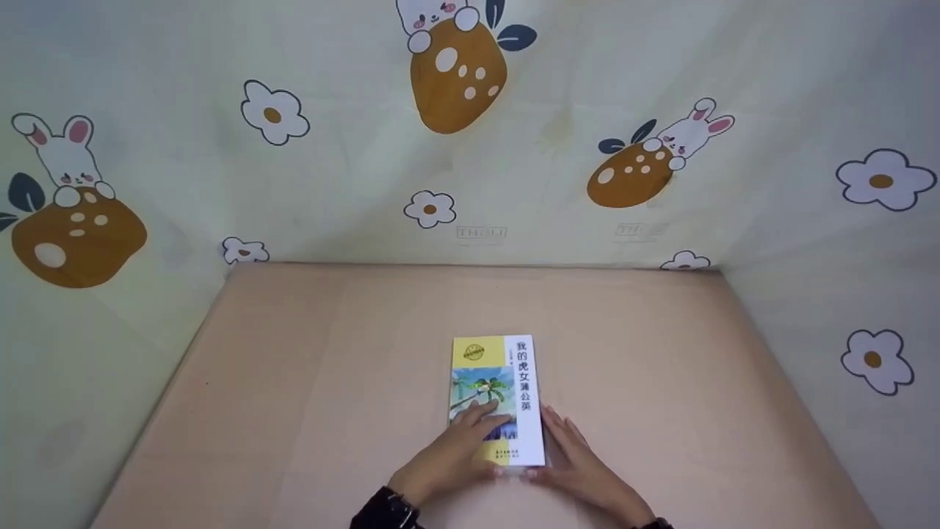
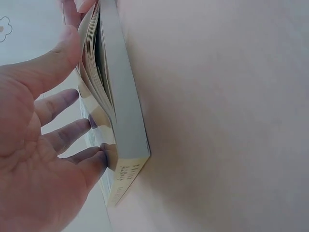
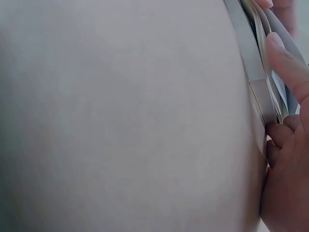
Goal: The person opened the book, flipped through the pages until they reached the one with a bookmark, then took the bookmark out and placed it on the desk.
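Note:
A thick paperback book (image 1: 526, 433) lies front up on the table, its yellow, white and blue cover showing a palm tree and Chinese characters. My left hand (image 1: 453, 448) rests on the lower left of the cover, fingers spread, with the thumb at the near edge. At the near right corner my right hand (image 1: 584, 470) holds the book, fingers along the right side and thumb at the near edge. In the left wrist view the upper pages (image 2: 91, 63) bulge apart above a flat lower block (image 2: 123, 87). The right wrist view shows the right thumb (image 3: 287, 63) against the pages.
A pale pink-beige table surface (image 1: 352, 353) surrounds the book. Behind it and at both sides hangs a light curtain (image 1: 338, 184) printed with rabbits, orange fruit and white flowers. Dark cuffs (image 1: 385, 508) show at the wrists.

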{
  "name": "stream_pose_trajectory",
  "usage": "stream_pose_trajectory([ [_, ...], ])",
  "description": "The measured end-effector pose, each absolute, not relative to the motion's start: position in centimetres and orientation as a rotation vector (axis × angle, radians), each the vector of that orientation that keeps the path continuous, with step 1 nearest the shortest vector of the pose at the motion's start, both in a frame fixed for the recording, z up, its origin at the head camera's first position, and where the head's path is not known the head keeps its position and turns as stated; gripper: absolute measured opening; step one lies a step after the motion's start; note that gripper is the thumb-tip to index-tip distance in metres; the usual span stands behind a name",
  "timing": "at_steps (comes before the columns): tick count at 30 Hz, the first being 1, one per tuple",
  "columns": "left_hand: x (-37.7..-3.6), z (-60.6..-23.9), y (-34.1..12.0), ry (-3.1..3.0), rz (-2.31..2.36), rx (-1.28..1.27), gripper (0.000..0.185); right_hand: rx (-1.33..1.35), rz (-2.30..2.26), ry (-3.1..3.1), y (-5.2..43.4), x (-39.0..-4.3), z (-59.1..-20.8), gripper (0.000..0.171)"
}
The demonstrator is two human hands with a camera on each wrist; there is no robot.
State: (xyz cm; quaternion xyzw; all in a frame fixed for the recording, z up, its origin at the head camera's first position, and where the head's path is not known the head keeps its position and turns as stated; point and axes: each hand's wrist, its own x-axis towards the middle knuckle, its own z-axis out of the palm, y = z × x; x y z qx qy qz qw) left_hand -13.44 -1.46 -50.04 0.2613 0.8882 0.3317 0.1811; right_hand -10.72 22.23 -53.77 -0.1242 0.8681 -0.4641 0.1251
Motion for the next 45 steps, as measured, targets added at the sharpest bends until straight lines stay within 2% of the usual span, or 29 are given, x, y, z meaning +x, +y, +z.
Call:
stream_pose_trajectory([
  [7,-13.3,-49.8,-1.7,2.499,0.969,0.749,0.070,-0.304,-1.323,2.518,22.4,-10.7,-53.4,0.081],
  [16,-12.9,-49.1,-2.1,2.576,0.936,0.758,0.067,-0.286,-1.304,2.514,22.2,-10.8,-53.4,0.082],
  [25,-11.9,-48.3,-2.4,2.836,0.884,1.022,0.055,-0.228,-1.275,2.500,22.0,-10.7,-53.4,0.082],
  [29,-11.7,-48.0,-2.4,2.967,0.937,1.080,0.057,-0.199,-1.274,2.489,22.0,-10.9,-53.2,0.082],
  [32,-11.7,-47.9,-2.5,3.046,1.008,1.045,0.059,-0.195,-1.267,2.493,22.0,-10.9,-53.3,0.082],
  [39,-11.5,-47.8,-2.8,3.237,1.019,0.787,0.034,-0.218,-1.256,2.499,22.2,-10.8,-53.6,0.081],
  [45,-11.7,-47.7,-3.4,3.441,0.798,0.448,0.043,-0.229,-1.255,2.518,22.3,-10.8,-53.6,0.079],
])
